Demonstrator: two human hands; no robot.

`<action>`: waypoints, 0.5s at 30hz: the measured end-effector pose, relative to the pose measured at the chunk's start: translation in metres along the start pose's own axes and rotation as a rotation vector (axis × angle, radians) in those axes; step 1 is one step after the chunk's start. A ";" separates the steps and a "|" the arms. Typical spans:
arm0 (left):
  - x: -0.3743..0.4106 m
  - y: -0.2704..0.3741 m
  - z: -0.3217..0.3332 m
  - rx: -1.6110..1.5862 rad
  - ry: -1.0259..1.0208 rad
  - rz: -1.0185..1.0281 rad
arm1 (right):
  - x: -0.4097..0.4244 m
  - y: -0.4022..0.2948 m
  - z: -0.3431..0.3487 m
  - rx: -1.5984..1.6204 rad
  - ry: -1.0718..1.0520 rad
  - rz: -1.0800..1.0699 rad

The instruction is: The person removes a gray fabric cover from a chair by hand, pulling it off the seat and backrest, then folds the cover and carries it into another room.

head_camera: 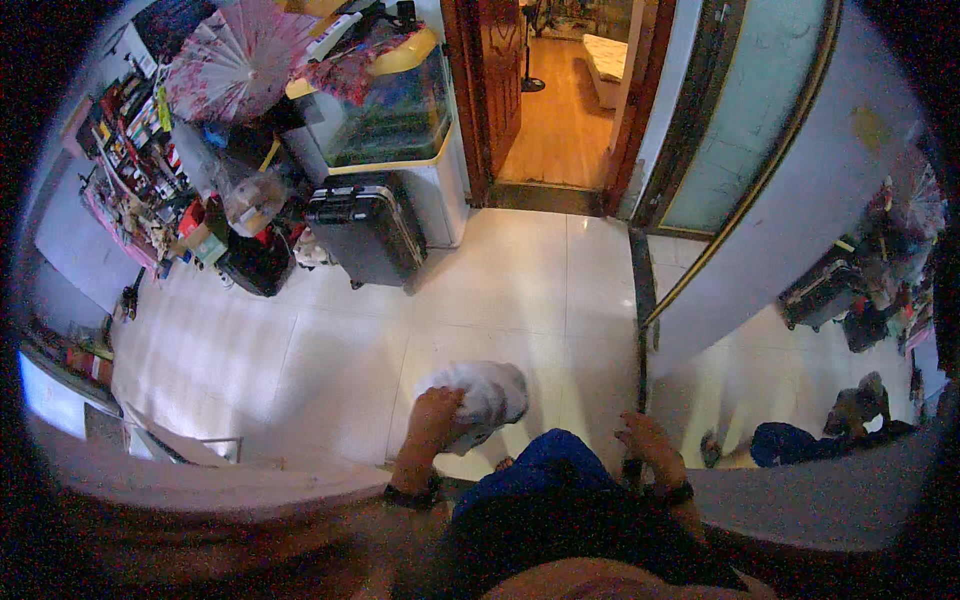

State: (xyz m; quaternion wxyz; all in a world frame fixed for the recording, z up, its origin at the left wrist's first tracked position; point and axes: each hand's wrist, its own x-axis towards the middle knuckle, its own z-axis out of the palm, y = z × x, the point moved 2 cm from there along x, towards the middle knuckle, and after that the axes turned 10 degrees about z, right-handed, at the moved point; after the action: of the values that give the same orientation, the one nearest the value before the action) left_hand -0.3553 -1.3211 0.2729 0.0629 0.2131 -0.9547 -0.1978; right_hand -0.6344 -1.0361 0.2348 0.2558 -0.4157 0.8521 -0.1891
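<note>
My left hand (435, 416) grips a crumpled white bundle (491, 394), held in front of my left knee above the tiled floor. The bundle looks like cloth, but blur hides its exact kind. My right hand (649, 442) hangs at my right side with fingers apart and nothing seen in it, close to the mirror's lower edge. Each wrist wears a dark band. Between the hands, my blue-clad knee (559, 454) juts forward.
A mirrored panel (720, 360) on the right reflects me and the room. Ahead, a wooden door (499, 75) stands ajar beside a glass tank (390, 112). A dark suitcase (367, 232) stands before the tank; an umbrella (232, 64) and piled clutter (150, 172) fill the left.
</note>
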 end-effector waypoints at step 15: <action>0.063 0.006 -0.026 -0.001 0.153 0.196 | 0.091 0.023 -0.002 -0.150 -0.059 0.017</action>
State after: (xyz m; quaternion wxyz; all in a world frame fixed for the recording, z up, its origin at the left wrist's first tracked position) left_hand -0.4090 -1.3528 0.3013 0.1548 0.1332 -0.9633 -0.1742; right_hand -0.6974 -1.0952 0.1988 0.2505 -0.4319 0.8594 -0.1100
